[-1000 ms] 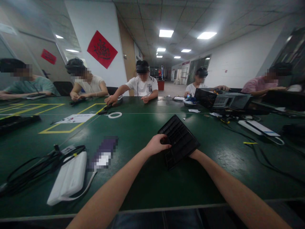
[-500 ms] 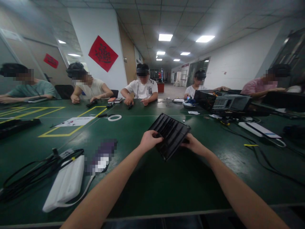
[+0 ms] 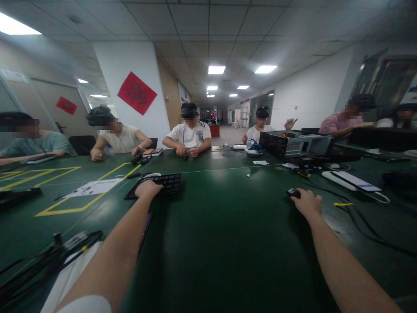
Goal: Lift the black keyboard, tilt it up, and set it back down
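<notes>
My left hand [image 3: 148,189] grips a flat black tray [image 3: 171,183] divided into small compartments. The tray lies low over the table on the left, partly covered by the hand, and its far edge is beside a white ring [image 3: 152,175]. On the right, my right hand [image 3: 308,203] is closed on a small black block with white markings [image 3: 292,193], held at or just above the table top; its exact kind I cannot make out. A purple-edged flat object [image 3: 145,230] is mostly hidden behind my left forearm.
Bundled black cables [image 3: 61,254] and a white device [image 3: 70,274] lie at the near left. An opened computer case [image 3: 295,145], a white power bank-like box [image 3: 352,180] and loose cables occupy the right. Several people sit around the green table [image 3: 228,243].
The tray has gone from both hands at the centre to the left, lower, under my left hand. My right hand has let go of it, moved right and now holds the small black block.
</notes>
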The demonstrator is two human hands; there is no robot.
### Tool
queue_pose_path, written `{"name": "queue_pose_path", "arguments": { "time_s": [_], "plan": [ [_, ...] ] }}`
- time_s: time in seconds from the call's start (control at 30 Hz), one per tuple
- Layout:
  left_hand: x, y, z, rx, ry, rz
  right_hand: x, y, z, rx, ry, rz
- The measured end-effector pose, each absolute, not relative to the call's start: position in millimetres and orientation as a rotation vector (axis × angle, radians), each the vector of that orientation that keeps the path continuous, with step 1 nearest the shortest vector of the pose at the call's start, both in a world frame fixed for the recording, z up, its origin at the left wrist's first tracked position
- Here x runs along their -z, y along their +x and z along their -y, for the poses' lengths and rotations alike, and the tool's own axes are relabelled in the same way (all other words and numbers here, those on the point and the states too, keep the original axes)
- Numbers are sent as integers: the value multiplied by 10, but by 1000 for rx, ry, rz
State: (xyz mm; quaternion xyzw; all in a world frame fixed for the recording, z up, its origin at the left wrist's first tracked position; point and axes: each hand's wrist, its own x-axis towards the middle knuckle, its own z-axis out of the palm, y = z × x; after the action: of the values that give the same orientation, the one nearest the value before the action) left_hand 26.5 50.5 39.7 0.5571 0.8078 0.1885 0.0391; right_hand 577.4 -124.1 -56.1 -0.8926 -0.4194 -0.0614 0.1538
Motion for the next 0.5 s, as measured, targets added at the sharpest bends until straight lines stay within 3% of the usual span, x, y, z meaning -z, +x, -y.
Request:
{"name": "queue_pose_path", "arguments": {
  "time_s": [0.27,0.5],
  "plan": [
    [-341,222,-485,-368,1672,-2612,617,5653,1227,194,-2603,1120],
    [-323,805,-220,-445,2152,-2506,653,5691,1231,214,-2574,1157]
  ]
}}
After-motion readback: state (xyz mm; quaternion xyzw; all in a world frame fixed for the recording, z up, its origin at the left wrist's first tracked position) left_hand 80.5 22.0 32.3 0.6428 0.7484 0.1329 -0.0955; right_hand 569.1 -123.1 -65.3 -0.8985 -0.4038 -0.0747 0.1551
